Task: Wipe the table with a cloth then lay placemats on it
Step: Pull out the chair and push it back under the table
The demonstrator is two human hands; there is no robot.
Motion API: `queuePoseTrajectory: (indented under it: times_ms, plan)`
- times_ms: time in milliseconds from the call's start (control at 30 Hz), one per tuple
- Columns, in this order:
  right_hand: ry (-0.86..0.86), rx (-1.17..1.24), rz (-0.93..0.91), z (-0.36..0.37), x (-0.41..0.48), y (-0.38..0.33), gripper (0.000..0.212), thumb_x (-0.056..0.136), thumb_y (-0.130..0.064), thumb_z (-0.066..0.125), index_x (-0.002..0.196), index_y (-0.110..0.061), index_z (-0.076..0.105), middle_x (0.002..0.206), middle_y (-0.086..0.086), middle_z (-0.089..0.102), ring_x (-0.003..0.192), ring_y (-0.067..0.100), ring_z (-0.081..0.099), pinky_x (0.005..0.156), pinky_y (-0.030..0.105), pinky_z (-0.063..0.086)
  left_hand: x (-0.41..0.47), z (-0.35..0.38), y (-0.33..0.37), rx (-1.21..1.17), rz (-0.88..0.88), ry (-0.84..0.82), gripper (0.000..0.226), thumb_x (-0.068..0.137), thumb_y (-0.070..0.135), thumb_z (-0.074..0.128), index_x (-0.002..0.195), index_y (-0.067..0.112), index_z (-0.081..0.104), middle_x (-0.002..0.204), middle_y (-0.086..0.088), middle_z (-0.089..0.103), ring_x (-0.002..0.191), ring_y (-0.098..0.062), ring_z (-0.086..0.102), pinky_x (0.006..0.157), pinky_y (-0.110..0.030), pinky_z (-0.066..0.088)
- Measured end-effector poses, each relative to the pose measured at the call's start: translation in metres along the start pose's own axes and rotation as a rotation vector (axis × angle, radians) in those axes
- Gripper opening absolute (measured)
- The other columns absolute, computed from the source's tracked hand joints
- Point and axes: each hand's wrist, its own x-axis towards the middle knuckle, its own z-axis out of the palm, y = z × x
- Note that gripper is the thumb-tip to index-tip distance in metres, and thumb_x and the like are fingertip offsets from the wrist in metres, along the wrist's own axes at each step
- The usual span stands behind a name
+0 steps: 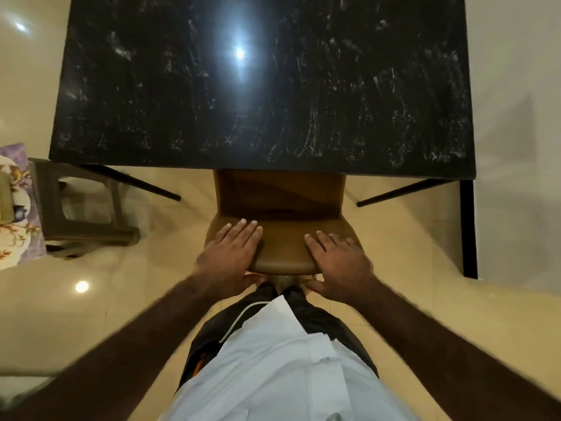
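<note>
1. Black stone, veined and smeared with white streaks, makes up the counter (261,95); it fills the far half of the room in front of the person, and a ceiling light glares off its polished top.
2. Tucked under the counter's near edge stands a brown leather chair (282,205), its seat partly hidden beneath the top and its backrest turned toward the person.
3. The left hand (230,250) lies on the left side of the backrest's top, fingers straight and close together, pointing toward the counter.
4. The right hand (340,262) lies on the right side in the same way, fingers flat and straight over the leather, thumb tucked under the backrest's near edge.
5. Neither hand carries anything; both simply press on the chair, well apart from each other.
6. Left of the chair, near the counter's corner, stands a grey-brown plastic stool (82,229), and just beyond it a floral fabric (16,214) shows at the edge.
7. Glossy cream floor (91,299) tiles run underneath everything.
8. The person wears a white shirt (273,360) with a thin white cable (239,320) hanging at the front.
</note>
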Motion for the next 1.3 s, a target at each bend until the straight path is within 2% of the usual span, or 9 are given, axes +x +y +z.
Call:
queuePoseTrajectory:
  times_ms: [100, 200, 367, 800, 1300]
  plan:
    - [0.024, -0.001, 0.026, 0.011, 0.005, -0.004, 0.091, 0.105, -0.058, 0.063, 0.177, -0.030, 0.015, 0.182, 0.008, 0.030, 0.167, 0.037, 0.029, 0.134, 0.055, 0.024, 0.002, 0.006, 0.003, 0.030, 0.011, 0.015, 0.090, 0.110, 0.031, 0.061, 0.178, 0.024, 0.002, 0.187, -0.001, 0.008, 0.173, -0.023, 0.008, 0.139, -0.045, 0.006]
    - [0.023, 0.006, 0.037, 0.015, 0.009, -0.005, 0.084, 0.106, -0.053, 0.063, 0.176, -0.032, 0.021, 0.181, 0.008, 0.033, 0.167, 0.037, 0.029, 0.134, 0.056, 0.023, 0.005, 0.007, 0.002, 0.020, 0.026, 0.026, 0.081, 0.110, 0.019, 0.059, 0.177, 0.028, 0.015, 0.185, 0.001, 0.019, 0.170, -0.021, 0.020, 0.139, -0.045, 0.015]
    - [0.028, 0.017, 0.029, 0.018, 0.011, -0.009, 0.081, 0.109, -0.050, 0.060, 0.177, -0.032, 0.020, 0.182, 0.008, 0.031, 0.168, 0.037, 0.027, 0.135, 0.056, 0.021, 0.007, 0.012, -0.005, 0.016, 0.032, 0.057, 0.079, 0.109, 0.017, 0.059, 0.177, 0.028, 0.021, 0.184, 0.002, 0.024, 0.169, -0.020, 0.025, 0.138, -0.045, 0.018]
    - [0.035, 0.076, 0.002, 0.029, 0.018, -0.008, 0.087, 0.109, -0.043, 0.063, 0.178, -0.032, 0.012, 0.184, 0.009, 0.023, 0.171, 0.036, 0.018, 0.136, 0.057, 0.014, 0.008, 0.033, -0.011, -0.061, 0.039, 0.149, 0.081, 0.106, 0.015, 0.060, 0.176, 0.031, 0.022, 0.183, 0.004, 0.027, 0.168, -0.018, 0.026, 0.137, -0.044, 0.015]
    - [0.053, 0.005, 0.043, 0.038, 0.015, -0.015, 0.091, 0.102, -0.044, 0.072, 0.176, -0.029, 0.019, 0.181, 0.011, 0.030, 0.168, 0.038, 0.025, 0.134, 0.058, 0.020, 0.007, 0.033, -0.013, -0.051, 0.066, 0.176, 0.077, 0.107, 0.016, 0.058, 0.175, 0.030, 0.026, 0.182, 0.003, 0.031, 0.167, -0.019, 0.030, 0.137, -0.044, 0.019]
